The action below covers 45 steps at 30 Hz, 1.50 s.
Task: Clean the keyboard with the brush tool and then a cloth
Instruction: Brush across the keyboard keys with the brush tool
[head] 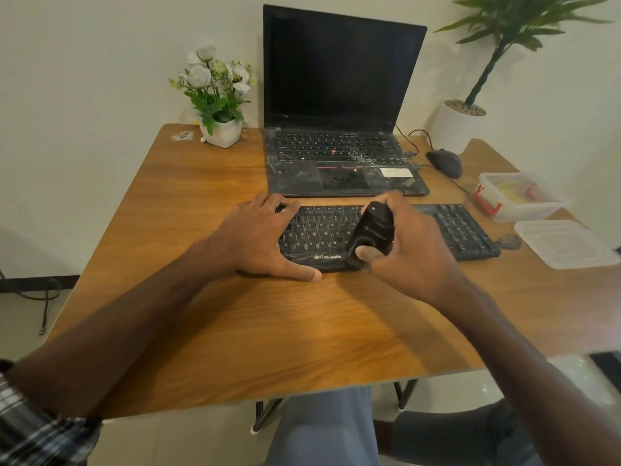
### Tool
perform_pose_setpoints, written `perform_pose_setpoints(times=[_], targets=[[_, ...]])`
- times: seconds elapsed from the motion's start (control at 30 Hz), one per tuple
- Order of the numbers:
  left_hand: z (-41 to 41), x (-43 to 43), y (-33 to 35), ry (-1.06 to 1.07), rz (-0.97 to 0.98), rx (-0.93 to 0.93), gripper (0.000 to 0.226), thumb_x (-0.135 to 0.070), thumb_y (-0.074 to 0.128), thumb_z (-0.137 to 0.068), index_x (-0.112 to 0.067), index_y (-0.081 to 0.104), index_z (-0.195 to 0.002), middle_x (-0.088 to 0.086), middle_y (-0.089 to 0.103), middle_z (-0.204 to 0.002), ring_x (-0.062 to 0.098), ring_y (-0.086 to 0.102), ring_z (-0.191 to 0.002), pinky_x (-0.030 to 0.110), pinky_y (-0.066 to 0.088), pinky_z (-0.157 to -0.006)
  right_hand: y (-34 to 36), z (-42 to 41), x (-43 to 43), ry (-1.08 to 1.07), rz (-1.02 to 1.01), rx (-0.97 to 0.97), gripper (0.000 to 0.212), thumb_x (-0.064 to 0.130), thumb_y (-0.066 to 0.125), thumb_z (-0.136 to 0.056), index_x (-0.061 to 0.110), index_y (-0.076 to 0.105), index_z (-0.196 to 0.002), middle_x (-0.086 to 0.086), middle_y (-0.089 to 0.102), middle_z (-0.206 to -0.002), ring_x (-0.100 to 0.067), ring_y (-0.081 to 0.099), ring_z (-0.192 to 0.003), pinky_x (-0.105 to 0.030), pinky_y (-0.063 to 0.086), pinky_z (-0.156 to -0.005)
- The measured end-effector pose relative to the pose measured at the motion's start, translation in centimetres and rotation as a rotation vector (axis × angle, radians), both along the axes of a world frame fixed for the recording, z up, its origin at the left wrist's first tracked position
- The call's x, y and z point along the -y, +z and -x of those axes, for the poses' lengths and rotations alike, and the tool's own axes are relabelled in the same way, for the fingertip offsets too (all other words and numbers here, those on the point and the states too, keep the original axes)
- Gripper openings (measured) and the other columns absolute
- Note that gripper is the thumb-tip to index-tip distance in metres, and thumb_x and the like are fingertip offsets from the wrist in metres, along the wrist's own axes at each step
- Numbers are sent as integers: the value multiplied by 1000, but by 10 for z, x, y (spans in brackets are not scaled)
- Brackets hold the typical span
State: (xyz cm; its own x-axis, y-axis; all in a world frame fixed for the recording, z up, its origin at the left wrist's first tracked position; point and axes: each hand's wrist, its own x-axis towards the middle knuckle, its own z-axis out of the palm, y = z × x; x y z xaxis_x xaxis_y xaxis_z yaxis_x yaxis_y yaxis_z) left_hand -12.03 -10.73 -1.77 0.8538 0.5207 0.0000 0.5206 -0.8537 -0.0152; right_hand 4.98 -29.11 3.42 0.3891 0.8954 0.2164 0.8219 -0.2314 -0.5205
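While keyboard (389, 235) runs left-right, left hand (260, 238) flat, fingers spread, right hand (408, 250) gripping upright brush tool (371, 235).

The left hand (258, 237) covers the keyboard's (453, 227) left end, and the brush tool's (371, 232) bristles are hidden.

Near edge: bare table (268, 331) in front of the keyboard (463, 230).
Behind: laptop (339, 129) close.
Right: food containers (568, 243), mouse (445, 163).
Left: open wood.
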Motion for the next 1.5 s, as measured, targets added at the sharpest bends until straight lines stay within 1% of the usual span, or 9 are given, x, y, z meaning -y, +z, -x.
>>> perform_pose_setpoints(times=[0.1,0.43,0.63,0.83,1.07,1.13,1.23,1.3,1.5], targets=[[-1,-2,-1,1,1,0,148,-115,31,-51,-22,15,-165,4,31,-163,26,34,-145,47,37,-116,4,-7,1,-38,-20,-28,50,17,82,-80,22,48,-115,11,60,-89,-2,59,-80,-13,43,-59],[3,-6,2,-27,56,-31,149,-115,32,-51,-23,5,-166,2,24,-168,24,30,-148,47,35,-120,-8,-9,9,-71,-74,-52,48,15,79,-81,23,48,-117,9,63,-92,-5,61,-81,-23,51,-65],[31,-19,7,25,172,-61,153,-114,37,-46,-27,-4,-166,-2,12,-171,21,20,-153,45,29,-121,-9,-14,13,-130,-66,-114,49,19,81,-82,25,48,-118,15,61,-92,0,60,-85,-12,42,-64],[46,-17,-1,72,252,75,146,-110,44,-48,-32,4,-166,-7,20,-165,14,24,-147,44,35,-116,-7,-12,15,-212,-135,-117,46,16,82,-81,21,51,-115,14,62,-88,2,59,-80,-6,43,-61],[44,-19,-6,72,238,124,142,-107,50,-50,-32,11,-165,-5,25,-163,15,25,-146,42,33,-116,-21,35,1,-146,-91,51,53,14,77,-84,25,43,-123,5,61,-97,-14,59,-86,-26,43,-71],[43,-19,-7,77,234,117,144,-108,48,-49,-32,11,-165,-5,25,-163,16,25,-146,44,33,-117,-22,45,0,-64,-80,38,52,14,77,-84,28,44,-122,10,60,-97,-8,59,-85,-18,42,-67],[43,-19,-6,84,233,115,144,-108,48,-48,-32,11,-164,-5,25,-163,16,26,-146,43,32,-116,-9,34,-1,-55,-74,-182,51,19,84,-80,26,53,-120,17,61,-94,4,59,-84,-4,46,-64],[43,-19,-6,74,224,122,142,-107,51,-51,-31,13,-164,-4,26,-162,16,27,-145,42,33,-116,-4,20,0,-100,-108,-158,53,16,84,-79,22,53,-121,18,59,-93,7,57,-82,2,42,-63],[44,-20,-8,75,195,109,143,-108,49,-51,-29,13,-165,-4,27,-163,17,26,-145,43,34,-116,-23,34,7,-90,-176,-114,53,10,84,-79,21,53,-121,12,64,-92,2,63,-79,-1,44,-65]])
